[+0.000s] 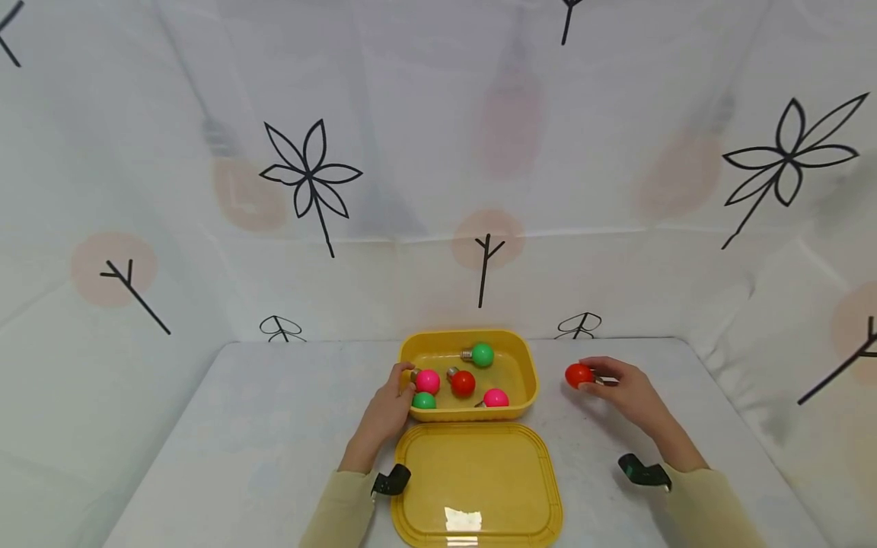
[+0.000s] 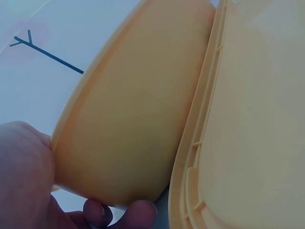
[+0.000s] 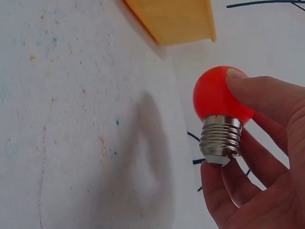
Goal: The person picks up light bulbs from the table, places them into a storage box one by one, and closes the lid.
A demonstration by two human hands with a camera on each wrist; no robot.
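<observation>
A red light bulb (image 3: 217, 95) with a silver screw base is held above the table by my right hand (image 1: 625, 388), thumb on its globe. In the right wrist view the fingers lie behind the bulb and below its base. My left hand (image 1: 389, 407) grips the left end of a yellow plastic bin (image 1: 473, 415), thumb at the rim. The left wrist view shows the bin's outer wall (image 2: 124, 105) with fingertips at its lower edge. Inside the bin lie several bulbs, among them a red bulb (image 1: 463, 383), a green bulb (image 1: 483, 355) and a pink bulb (image 1: 496, 397).
Directly in front of the bin lies a flat yellow lid (image 1: 476, 472), close to the bin's front wall. The white table (image 1: 260, 441) is backed by a hanging white cloth (image 1: 411, 289) with printed plants. Dark wrist cameras sit on both wrists.
</observation>
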